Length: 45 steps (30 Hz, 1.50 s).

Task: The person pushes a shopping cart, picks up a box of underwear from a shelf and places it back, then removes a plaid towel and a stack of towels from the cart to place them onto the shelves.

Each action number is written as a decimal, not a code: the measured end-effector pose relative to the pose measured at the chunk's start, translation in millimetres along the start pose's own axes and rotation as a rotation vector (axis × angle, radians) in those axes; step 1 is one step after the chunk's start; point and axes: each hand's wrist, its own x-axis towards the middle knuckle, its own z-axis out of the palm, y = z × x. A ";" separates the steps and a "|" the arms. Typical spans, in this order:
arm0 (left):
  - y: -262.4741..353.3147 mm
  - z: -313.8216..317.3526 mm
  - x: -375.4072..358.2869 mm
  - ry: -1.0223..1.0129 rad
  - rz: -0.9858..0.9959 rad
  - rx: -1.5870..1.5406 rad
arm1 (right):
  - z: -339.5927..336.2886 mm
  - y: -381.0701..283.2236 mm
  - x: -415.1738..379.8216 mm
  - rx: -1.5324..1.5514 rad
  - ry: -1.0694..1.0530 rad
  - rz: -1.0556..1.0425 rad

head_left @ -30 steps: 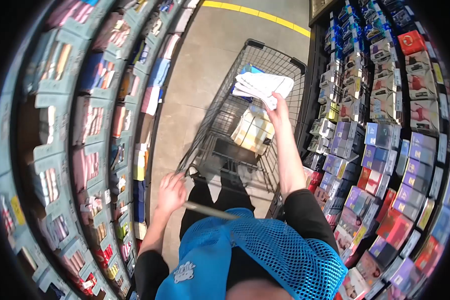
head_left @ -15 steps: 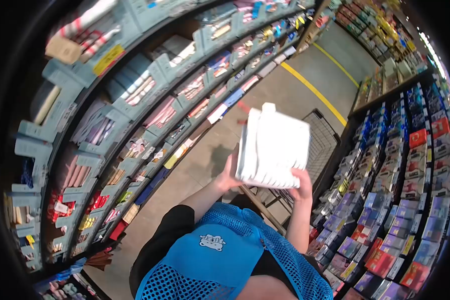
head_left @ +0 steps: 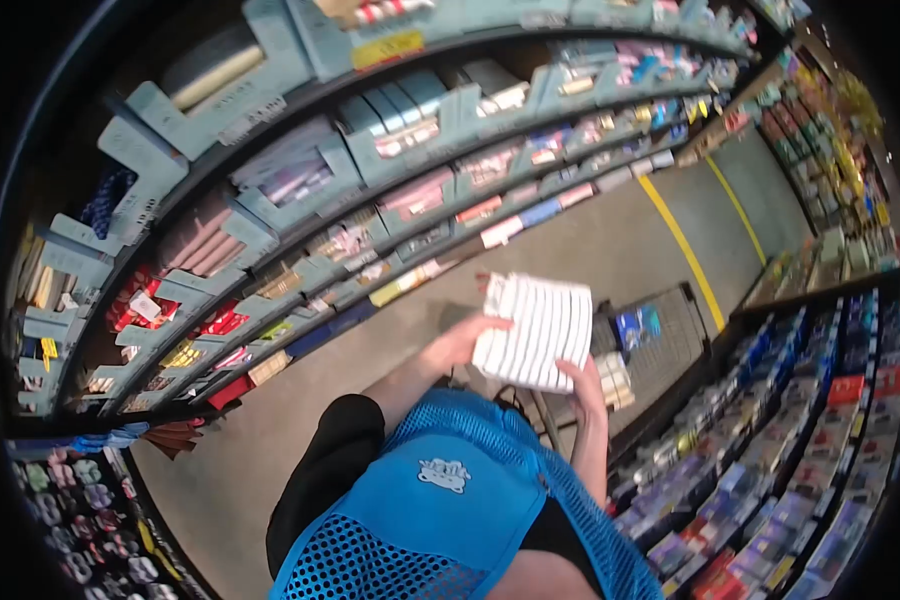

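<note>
A folded white cloth with dark stripes [head_left: 535,335] is held out in front of my body, above the floor. My left hand [head_left: 467,338] grips its left edge, with the fingers partly hidden by the cloth. At its lower right corner, my right hand [head_left: 584,388] has the thumb on top and the fingers underneath. Just right of the cloth is a wire shopping cart [head_left: 670,350]. Inside the cart lie a blue package [head_left: 637,326] and a pale checked item [head_left: 613,382].
Shelves of folded goods in light blue boxes [head_left: 300,180] run along the left. On the right is a rack of small packages [head_left: 800,440]. Yellow lines [head_left: 682,246] cross the floor ahead. Another display [head_left: 95,510] stands at the lower left.
The cloth has come lower and its striped face now shows more fully. The view has turned, and the cart's contents have come into sight. Both hands still hold the cloth.
</note>
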 end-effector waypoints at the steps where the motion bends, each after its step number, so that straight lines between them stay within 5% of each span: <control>1: 6.8 -1.9 -4.5 -0.019 -0.018 -0.040 | -3.3 -3.9 1.6 -0.071 0.003 0.054; 5: 26.0 14.4 -30.8 0.051 0.133 0.056 | 6.7 -40.2 16.0 0.092 -0.276 -0.018; 11: 14.9 43.4 -47.1 0.205 0.354 0.144 | 11.9 -56.5 39.0 0.017 -0.240 -0.046; 20: -25.8 67.3 -58.7 0.290 0.421 0.050 | -2.9 -54.1 54.0 0.002 -0.443 0.009; 28: -74.3 76.6 -100.7 0.576 0.593 0.004 | -18.5 -24.4 83.4 0.088 -0.630 0.271; 30: -80.7 75.7 -118.6 0.611 0.630 -0.067 | -32.5 -14.8 91.5 -0.052 -0.601 0.210; 33: -82.1 74.3 -138.4 0.608 0.718 -0.107 | -68.1 -10.3 81.5 -1.098 -0.307 -0.539; 37: -67.8 71.1 -156.2 0.622 0.808 -0.080 | -131.6 16.8 68.1 -1.283 -0.143 -0.611; 42: -55.8 60.0 -168.3 0.613 0.921 -0.071 | -166.2 74.5 60.2 -1.099 0.008 -0.257; 45: -54.4 47.1 -181.4 0.563 0.923 -0.065 | -135.2 78.3 52.2 -1.183 0.221 -0.256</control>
